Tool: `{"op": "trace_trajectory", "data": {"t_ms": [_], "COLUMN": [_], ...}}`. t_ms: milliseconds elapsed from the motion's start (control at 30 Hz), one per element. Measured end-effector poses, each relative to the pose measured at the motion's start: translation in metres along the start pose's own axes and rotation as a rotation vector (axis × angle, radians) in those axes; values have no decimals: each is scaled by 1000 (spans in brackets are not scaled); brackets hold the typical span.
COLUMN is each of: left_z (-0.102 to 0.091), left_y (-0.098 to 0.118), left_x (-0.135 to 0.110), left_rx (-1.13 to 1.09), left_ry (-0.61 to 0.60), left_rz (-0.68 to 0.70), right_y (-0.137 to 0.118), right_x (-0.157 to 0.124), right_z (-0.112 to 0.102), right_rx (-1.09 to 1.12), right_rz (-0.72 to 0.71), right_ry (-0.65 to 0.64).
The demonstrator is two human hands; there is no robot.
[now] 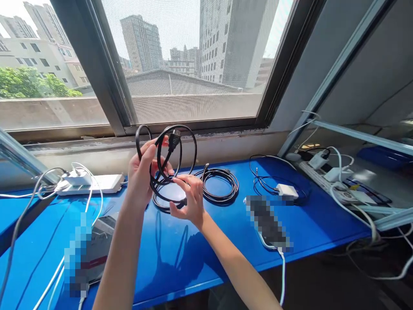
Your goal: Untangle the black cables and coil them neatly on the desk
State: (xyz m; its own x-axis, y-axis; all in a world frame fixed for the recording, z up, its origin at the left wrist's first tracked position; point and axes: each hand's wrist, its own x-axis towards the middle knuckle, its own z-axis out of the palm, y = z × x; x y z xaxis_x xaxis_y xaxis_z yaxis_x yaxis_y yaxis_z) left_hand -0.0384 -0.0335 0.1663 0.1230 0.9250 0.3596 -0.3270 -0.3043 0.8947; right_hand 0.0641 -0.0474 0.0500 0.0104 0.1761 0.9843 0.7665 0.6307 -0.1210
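Your left forearm (pixel 118 254) rises steeply from the lower edge. Its left hand (pixel 142 172) is raised, fingers closed around the looped black cable (pixel 174 138), above the blue table (pixel 226 234). Your right hand (pixel 191 199), lower, pinches the bottom of the loops.

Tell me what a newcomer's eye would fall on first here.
The black cable, held up in loose loops by the left hand and right hand, centre frame before the window. Below, the bright blue table, a second coiled cable lying just right of the hands.
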Motion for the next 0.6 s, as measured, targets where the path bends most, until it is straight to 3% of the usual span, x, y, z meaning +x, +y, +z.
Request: {"op": "trace_trajectory", "data": {"t_ms": [67, 200, 367, 467, 600], "left_z": [8, 21, 27, 22, 7], "left_y": [5, -1, -15, -12, 4], "left_x": [2, 3, 10, 13, 13], "left_rx": [34, 45, -29, -53, -19], "left_ry": [52, 169, 375, 400, 455], "left_rz": [100, 199, 24, -90, -6], "right_y": [0, 2, 2, 4, 11], "right_x": [5, 7, 0, -4, 4], "right_z": [-3, -2, 6, 8, 8], "right_rx": [7, 35, 105, 250, 332], "right_rz": [10, 53, 190, 368, 498], "right_ry": [41, 1, -67, -111, -38]}}
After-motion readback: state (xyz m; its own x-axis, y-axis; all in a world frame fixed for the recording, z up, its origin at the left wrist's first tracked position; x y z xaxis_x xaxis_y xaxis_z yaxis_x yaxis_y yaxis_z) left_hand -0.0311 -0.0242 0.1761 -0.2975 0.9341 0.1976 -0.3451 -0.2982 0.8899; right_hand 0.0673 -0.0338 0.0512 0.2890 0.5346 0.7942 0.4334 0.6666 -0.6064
